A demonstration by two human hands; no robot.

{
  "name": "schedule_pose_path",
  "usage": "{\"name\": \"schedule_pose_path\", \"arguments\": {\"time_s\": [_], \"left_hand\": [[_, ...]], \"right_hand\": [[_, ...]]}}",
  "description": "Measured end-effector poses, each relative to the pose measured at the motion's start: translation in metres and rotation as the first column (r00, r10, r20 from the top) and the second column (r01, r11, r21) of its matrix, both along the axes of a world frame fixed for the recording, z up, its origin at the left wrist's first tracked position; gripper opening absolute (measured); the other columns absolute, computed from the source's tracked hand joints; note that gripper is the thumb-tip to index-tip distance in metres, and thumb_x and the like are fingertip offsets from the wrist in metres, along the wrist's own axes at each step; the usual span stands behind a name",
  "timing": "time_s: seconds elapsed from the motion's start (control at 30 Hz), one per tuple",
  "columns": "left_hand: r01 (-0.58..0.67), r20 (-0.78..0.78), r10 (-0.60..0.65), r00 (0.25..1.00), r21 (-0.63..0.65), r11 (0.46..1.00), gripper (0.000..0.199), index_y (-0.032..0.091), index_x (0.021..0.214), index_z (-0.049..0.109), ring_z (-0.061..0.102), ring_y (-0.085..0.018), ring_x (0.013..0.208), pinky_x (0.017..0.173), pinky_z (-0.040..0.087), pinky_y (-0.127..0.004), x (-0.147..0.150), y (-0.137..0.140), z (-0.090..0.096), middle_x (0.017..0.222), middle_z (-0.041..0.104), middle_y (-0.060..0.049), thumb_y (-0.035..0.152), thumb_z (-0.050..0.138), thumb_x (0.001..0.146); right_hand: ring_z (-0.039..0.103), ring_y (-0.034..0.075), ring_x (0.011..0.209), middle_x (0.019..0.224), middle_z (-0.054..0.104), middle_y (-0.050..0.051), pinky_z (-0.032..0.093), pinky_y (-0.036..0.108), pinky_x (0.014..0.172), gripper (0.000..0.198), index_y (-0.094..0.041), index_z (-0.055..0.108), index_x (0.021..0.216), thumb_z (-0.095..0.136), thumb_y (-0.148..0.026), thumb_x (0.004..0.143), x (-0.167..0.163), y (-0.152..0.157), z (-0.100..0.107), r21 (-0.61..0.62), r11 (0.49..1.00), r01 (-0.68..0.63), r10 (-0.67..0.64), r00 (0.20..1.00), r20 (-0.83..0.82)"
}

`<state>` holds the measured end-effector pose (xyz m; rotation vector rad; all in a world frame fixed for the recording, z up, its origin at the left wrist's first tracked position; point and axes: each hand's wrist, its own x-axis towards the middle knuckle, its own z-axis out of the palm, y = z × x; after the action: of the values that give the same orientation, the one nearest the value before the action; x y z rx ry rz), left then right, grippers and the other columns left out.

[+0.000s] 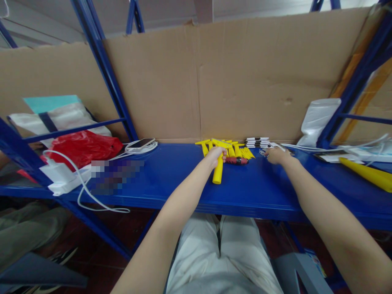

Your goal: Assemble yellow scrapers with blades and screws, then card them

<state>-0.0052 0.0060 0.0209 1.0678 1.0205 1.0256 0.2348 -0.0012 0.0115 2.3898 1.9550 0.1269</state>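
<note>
My left hand (218,154) is closed round a yellow T-shaped tool (217,173), whose thick round handle points toward me and whose flat crosspiece faces away. Behind it, several similar yellow T-shaped pieces (203,147) lie in a row on the blue shelf. A red and black screwdriver handle (238,161) lies just right of the left hand, with small flat yellow pieces (246,153) fanned out beyond it. Farther right, my right hand (277,156) reaches down with curled fingers at some small shiny metal parts (262,152). What its fingertips grip is too small to make out.
White packs with black bands (257,142) are stacked near the cardboard wall (245,81). At left are a phone (142,143), a coiled white cable, a power strip (65,184) and a red bag (84,148). A yellow cone-like piece (367,174) lies far right. Blue posts (104,69) frame the shelf.
</note>
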Motion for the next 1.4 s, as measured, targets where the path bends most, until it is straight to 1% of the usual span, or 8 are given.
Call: {"name": "schedule_pose_path", "arguments": {"time_s": [0.23, 0.37, 0.53, 0.67, 0.77, 0.93, 1.2, 1.4], "left_hand": [[0.000, -0.015, 0.000, 1.000, 0.006, 1.000, 0.018, 0.017, 0.065, 0.042, 0.033, -0.005, 0.034, 0.042, 0.028, -0.020, 0.000, -0.001, 0.000, 0.045, 0.040, 0.007, 0.001, 0.047, 0.073], [0.038, -0.052, -0.036, 0.998, 0.032, 0.999, 0.019, 0.018, 0.067, 0.042, 0.035, -0.005, 0.034, 0.041, 0.029, -0.020, 0.001, -0.002, 0.001, 0.046, 0.041, 0.006, 0.002, 0.045, 0.076], [0.061, -0.072, -0.053, 0.996, 0.122, 0.991, 0.014, 0.017, 0.083, 0.049, 0.040, -0.006, 0.038, 0.041, 0.032, -0.019, 0.003, -0.003, -0.001, 0.056, 0.047, 0.005, 0.004, 0.052, 0.078], [0.071, -0.062, -0.057, 0.996, 0.235, 0.969, 0.039, 0.020, 0.113, 0.051, 0.045, -0.006, 0.045, 0.045, 0.036, -0.018, 0.006, -0.004, -0.004, 0.069, 0.054, 0.003, 0.006, 0.058, 0.077], [0.061, -0.076, -0.039, 0.996, 0.316, 0.947, 0.055, 0.022, 0.126, 0.050, 0.050, -0.006, 0.054, 0.053, 0.041, -0.018, 0.008, -0.004, -0.006, 0.084, 0.058, 0.000, 0.003, 0.058, 0.075], [0.054, -0.150, 0.005, 0.989, 0.390, 0.919, 0.054, 0.019, 0.120, 0.060, 0.053, -0.007, 0.064, 0.061, 0.043, -0.018, 0.011, 0.001, -0.012, 0.098, 0.059, -0.004, -0.002, 0.058, 0.070], [0.078, -0.214, 0.007, 0.977, 0.385, 0.920, 0.054, 0.012, 0.120, 0.059, 0.051, -0.007, 0.060, 0.057, 0.042, -0.018, 0.012, 0.001, -0.015, 0.086, 0.057, -0.002, -0.005, 0.055, 0.069], [0.081, -0.223, 0.003, 0.975, 0.369, 0.926, 0.056, 0.013, 0.118, 0.061, 0.051, -0.007, 0.059, 0.055, 0.042, -0.019, 0.012, -0.003, -0.012, 0.085, 0.058, -0.002, -0.007, 0.059, 0.066]], "right_hand": [[0.054, 0.034, 0.117, 0.121, 0.062, 0.016, 0.041, 0.055, 0.095, 0.036, -0.020, 0.072, 0.105, 0.050, -0.014, 0.077, 0.000, 0.003, -0.002, 0.027, 0.999, -0.041, 0.042, 0.999, -0.032], [0.059, 0.029, 0.110, 0.116, 0.065, 0.014, 0.046, 0.043, 0.091, 0.030, -0.020, 0.073, 0.100, 0.053, -0.017, 0.078, -0.005, 0.002, 0.000, 0.053, 0.998, -0.017, 0.021, 0.997, -0.077], [0.063, 0.024, 0.099, 0.104, 0.069, 0.010, 0.048, 0.032, 0.081, 0.025, -0.019, 0.073, 0.091, 0.053, -0.015, 0.076, -0.009, 0.000, 0.002, 0.072, 0.997, -0.038, 0.046, 0.994, -0.101], [0.065, 0.022, 0.094, 0.098, 0.071, 0.012, 0.049, 0.027, 0.076, 0.020, -0.016, 0.072, 0.083, 0.054, -0.012, 0.075, -0.009, 0.002, 0.001, 0.077, 0.995, -0.059, 0.068, 0.991, -0.115], [0.066, 0.021, 0.087, 0.090, 0.072, 0.010, 0.049, 0.024, 0.071, 0.014, -0.016, 0.071, 0.074, 0.057, -0.012, 0.074, -0.007, 0.004, -0.001, 0.086, 0.993, -0.084, 0.096, 0.985, -0.144], [0.067, 0.017, 0.075, 0.077, 0.072, 0.006, 0.049, 0.022, 0.064, 0.014, -0.019, 0.068, 0.063, 0.060, -0.013, 0.073, -0.006, 0.007, -0.005, 0.106, 0.986, -0.128, 0.151, 0.955, -0.257], [0.067, 0.016, 0.074, 0.078, 0.072, 0.005, 0.050, 0.021, 0.066, 0.014, -0.017, 0.068, 0.062, 0.060, -0.014, 0.073, -0.010, 0.007, -0.005, 0.087, 0.990, -0.108, 0.131, 0.936, -0.327], [0.066, 0.017, 0.072, 0.074, 0.071, 0.005, 0.050, 0.022, 0.064, 0.015, -0.017, 0.071, 0.065, 0.057, -0.012, 0.071, -0.010, 0.007, -0.006, 0.092, 0.990, -0.110, 0.135, 0.929, -0.344]]}}
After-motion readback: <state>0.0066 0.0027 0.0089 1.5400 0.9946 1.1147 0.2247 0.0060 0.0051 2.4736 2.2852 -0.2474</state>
